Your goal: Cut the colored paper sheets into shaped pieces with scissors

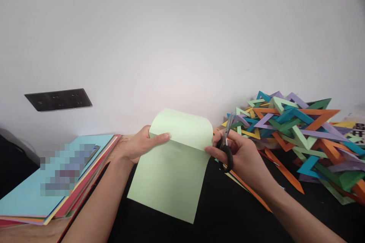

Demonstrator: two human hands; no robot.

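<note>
Left hand (142,142) clamps a pale green rectangular sheet of paper (171,178) at its left edge, the thumb lying flat on top and the fingers mostly hidden beneath. Right hand (242,150) grips a pair of scissors with black handles and metal blades (226,134), while its thumb and forefinger also pinch the right edge of the same sheet. The blades point up and away from the person, beside the paper rather than across it.

The sheet lies between the two hands, its far part bent over towards the person in a rounded curve, so that the turned edge runs from the left thumb to the right one. Its near part slopes down over a black surface (159,228).

Just beyond the right wrist lies a loose orange paper strip with a pointed end (285,172). Farther right, a heap of folded paper shapes with sharp angles (299,121), in green, orange, purple, blue and yellow, rises against the white wall (182,45).

Left of the left forearm, a stack of coloured paper sheets (25,197) rests on a wooden tabletop (25,231), light blue uppermost; an object on it is pixelated beyond recognition. Above the stack, a long black socket panel (58,99) is set on the wall.
</note>
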